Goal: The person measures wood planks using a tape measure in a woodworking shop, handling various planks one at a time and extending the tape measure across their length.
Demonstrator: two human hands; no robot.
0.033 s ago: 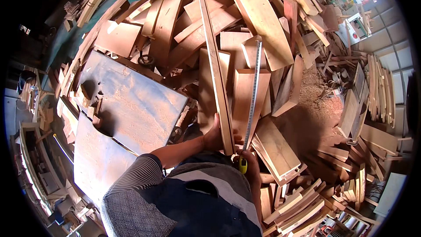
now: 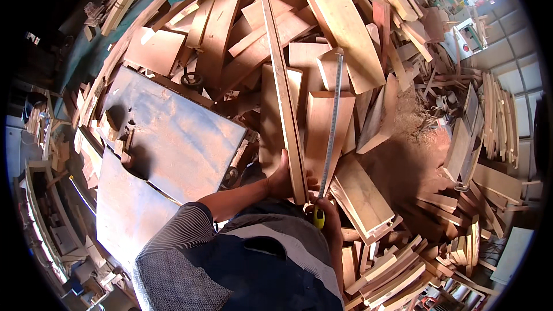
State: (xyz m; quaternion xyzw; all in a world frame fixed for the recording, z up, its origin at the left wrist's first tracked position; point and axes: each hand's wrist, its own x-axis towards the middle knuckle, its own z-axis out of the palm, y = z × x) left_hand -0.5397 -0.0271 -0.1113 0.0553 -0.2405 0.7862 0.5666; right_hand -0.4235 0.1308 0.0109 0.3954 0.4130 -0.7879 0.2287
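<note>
My left hand (image 2: 280, 178) is wrapped round the near end of a long, narrow wooden strip (image 2: 283, 92). The strip points away from me across a heap of lumber. My right hand (image 2: 330, 212), partly hidden by its own grip, holds a yellow-green and black tape measure (image 2: 318, 217) just right of the strip's near end. Its pale steel blade (image 2: 332, 129) runs out forward over a short, reddish board (image 2: 327, 115), and the free tip lies on a block behind that board. Blade and strip are apart at the far end.
A metal machine table (image 2: 178, 126) dusted with shavings stands at my left, with a handwheel (image 2: 191, 79) behind it. Thick planks (image 2: 351, 34) are heaped ahead. A board (image 2: 363, 196) lies close on my right. Sawdust (image 2: 412, 115) and stacked strips (image 2: 397, 276) lie farther right.
</note>
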